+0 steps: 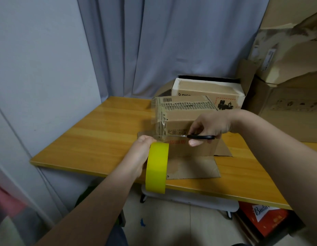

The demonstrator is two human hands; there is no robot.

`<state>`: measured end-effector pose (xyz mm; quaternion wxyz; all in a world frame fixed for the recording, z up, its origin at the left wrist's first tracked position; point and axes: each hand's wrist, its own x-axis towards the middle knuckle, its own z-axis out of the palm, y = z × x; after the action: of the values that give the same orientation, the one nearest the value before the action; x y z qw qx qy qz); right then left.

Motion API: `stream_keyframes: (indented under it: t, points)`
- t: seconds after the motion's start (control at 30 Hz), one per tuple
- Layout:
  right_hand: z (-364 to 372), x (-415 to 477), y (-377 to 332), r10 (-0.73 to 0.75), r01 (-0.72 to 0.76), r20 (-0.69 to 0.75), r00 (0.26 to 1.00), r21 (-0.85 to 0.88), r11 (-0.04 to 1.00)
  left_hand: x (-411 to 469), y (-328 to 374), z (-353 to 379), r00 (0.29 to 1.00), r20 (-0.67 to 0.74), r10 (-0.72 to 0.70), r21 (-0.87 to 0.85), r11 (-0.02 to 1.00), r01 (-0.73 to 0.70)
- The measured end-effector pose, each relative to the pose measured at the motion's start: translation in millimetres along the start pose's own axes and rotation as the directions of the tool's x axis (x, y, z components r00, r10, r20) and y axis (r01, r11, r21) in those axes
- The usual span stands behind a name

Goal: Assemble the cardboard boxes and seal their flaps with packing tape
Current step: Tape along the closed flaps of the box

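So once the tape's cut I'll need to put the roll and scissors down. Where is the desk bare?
Bare wood runs along the left of the desk, from the curtain-side edge to the near edge, left of the small box. The right near corner is also bare. Crowded: the middle, under the box's flap, and the back right, with the white-edged box and big cartons.

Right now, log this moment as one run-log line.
stage: cutting tape | left hand: holds yellow tape roll | right hand: scissors at clear tape strip | cardboard box: on wooden table, flaps spread
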<state>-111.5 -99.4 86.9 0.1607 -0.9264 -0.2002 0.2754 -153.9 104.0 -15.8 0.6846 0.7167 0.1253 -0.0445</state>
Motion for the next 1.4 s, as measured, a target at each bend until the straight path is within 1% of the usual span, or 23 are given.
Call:
stream_keyframes:
  t: [0.23, 0.4, 0.53, 0.7, 0.8, 0.93, 1.0, 1.1, 1.17, 1.23, 1.3, 1.4]
  points:
    - [2.0, 1.0, -1.1, 0.02, -0.02, 0.009, 1.0, -0.032, 0.999, 0.6, -0.4, -0.6, 0.999, 0.032, -0.043, -0.08, 0.996, 0.045]
    - [5.5, 2.1, 1.4, 0.012, -0.012, -0.018, 1.0, 0.021, 1.0, 0.0, -0.8, -0.7, 0.997, 0.046, -0.057, -0.106, 0.992, 0.062]
    - [7.8, 7.4, -5.4, -0.011, 0.012, -0.031, 0.999, 0.007, 1.0, -0.9, 0.4, 1.7, 0.997, 0.03, -0.075, -0.108, 0.991, 0.078]
    - [11.7, 10.5, -7.3, -0.049, 0.042, -0.154, 0.987, -0.046, 0.998, 1.9, 1.3, 2.5, 0.992, 0.009, -0.122, -0.151, 0.981, 0.122]
    - [13.6, 11.5, -2.5, -0.037, 0.03, -0.186, 0.982, -0.039, 0.999, 5.1, 0.9, 3.4, 0.989, 0.016, -0.145, -0.154, 0.977, 0.146]
    - [21.2, 15.5, 4.8, -0.031, 0.027, -0.243, 0.97, -0.021, 0.999, 5.6, -0.8, 3.2, 0.991, 0.002, -0.132, -0.161, 0.978, 0.131]
    - [25.8, 16.5, 8.2, -0.013, 0.011, -0.238, 0.971, -0.008, 1.0, 3.2, -1.9, 1.5, 0.994, -0.012, -0.108, -0.177, 0.979, 0.105]
    - [33.0, 13.6, 12.7, 0.019, -0.011, -0.101, 0.995, 0.08, 0.997, -6.4, -4.3, -1.1, 0.996, -0.026, -0.086, -0.197, 0.977, 0.079]
    - [42.0, 11.3, 16.6, 0.028, -0.02, -0.046, 0.999, 0.159, 0.987, -13.7, -8.4, -0.5, 0.999, -0.037, -0.034, -0.191, 0.981, 0.026]
    - [57.3, 9.4, 23.0, 0.017, 0.002, -0.086, 0.996, 0.225, 0.974, -21.7, -13.5, 1.2, 0.999, -0.045, 0.027, -0.175, 0.984, -0.035]
    - [75.9, 3.3, 32.9, 0.012, 0.046, -0.193, 0.981, 0.295, 0.954, -31.9, -16.8, 3.4, 0.995, -0.059, 0.081, -0.152, 0.984, -0.089]
    - [101.1, -19.9, 55.7, 0.053, 0.11, -0.324, 0.945, 0.465, 0.878, -49.1, -20.7, 10.1, 0.983, -0.051, 0.174, -0.099, 0.979, -0.179]
